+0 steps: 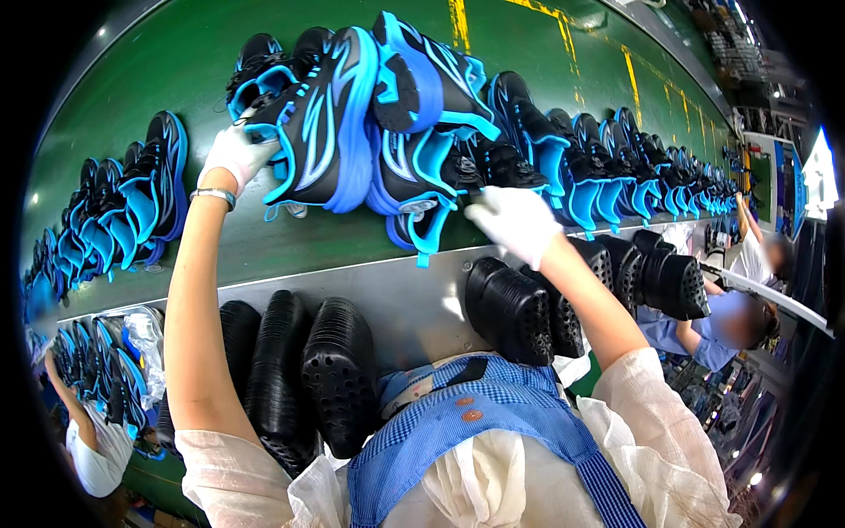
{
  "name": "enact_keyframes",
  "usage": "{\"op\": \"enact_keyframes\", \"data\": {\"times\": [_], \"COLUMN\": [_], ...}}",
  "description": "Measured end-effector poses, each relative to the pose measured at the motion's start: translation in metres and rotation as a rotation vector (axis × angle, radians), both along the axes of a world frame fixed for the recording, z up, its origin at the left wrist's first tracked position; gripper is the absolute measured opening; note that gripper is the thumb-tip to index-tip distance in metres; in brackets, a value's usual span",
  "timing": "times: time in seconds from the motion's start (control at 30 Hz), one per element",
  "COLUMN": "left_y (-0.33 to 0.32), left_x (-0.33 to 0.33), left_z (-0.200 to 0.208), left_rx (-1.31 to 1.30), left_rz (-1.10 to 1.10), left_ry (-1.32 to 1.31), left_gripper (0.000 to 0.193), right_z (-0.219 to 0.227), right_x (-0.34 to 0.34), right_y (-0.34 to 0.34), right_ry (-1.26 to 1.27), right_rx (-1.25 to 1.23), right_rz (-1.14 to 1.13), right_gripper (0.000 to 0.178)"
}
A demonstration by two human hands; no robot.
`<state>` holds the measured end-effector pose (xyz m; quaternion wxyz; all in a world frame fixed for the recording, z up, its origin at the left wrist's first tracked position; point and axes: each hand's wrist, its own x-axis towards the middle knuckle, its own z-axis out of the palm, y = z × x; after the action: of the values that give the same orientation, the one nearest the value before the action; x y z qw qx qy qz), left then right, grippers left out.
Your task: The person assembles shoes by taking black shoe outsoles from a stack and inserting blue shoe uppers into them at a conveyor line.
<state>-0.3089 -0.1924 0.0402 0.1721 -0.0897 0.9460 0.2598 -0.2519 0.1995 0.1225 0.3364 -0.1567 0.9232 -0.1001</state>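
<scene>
My left hand wears a white glove and is closed on the collar of a black-and-blue sports shoe, which is tilted on its side with its blue sole facing right. Against it leans another such shoe, heel toward me. Below these lies a third shoe, its light-blue lining showing. My right hand, also gloved in white, has its fingers drawn together at a dark part beside a black shoe. What those fingertips pinch is hidden.
Rows of matching shoes stand on the green surface to the left and right. Along its near metal edge are stacks of black, foot-shaped pieces with holes. Other people work at the far left and right.
</scene>
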Motion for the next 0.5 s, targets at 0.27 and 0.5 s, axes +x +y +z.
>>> {"op": "enact_keyframes", "data": {"times": [0.27, 0.5], "left_y": [-0.016, -0.03], "left_x": [-0.018, -0.011], "left_z": [-0.065, -0.071], "left_rx": [-0.167, -0.309], "left_rz": [-0.162, -0.057], "left_ry": [-0.114, -0.229], "left_gripper": [0.031, 0.023], "right_z": [-0.136, -0.172], "right_x": [-0.004, -0.018], "right_y": [-0.015, 0.048], "right_ry": [-0.052, 0.486], "right_rx": [0.09, -0.056], "right_rz": [-0.043, 0.114], "right_gripper": [0.037, 0.033]}}
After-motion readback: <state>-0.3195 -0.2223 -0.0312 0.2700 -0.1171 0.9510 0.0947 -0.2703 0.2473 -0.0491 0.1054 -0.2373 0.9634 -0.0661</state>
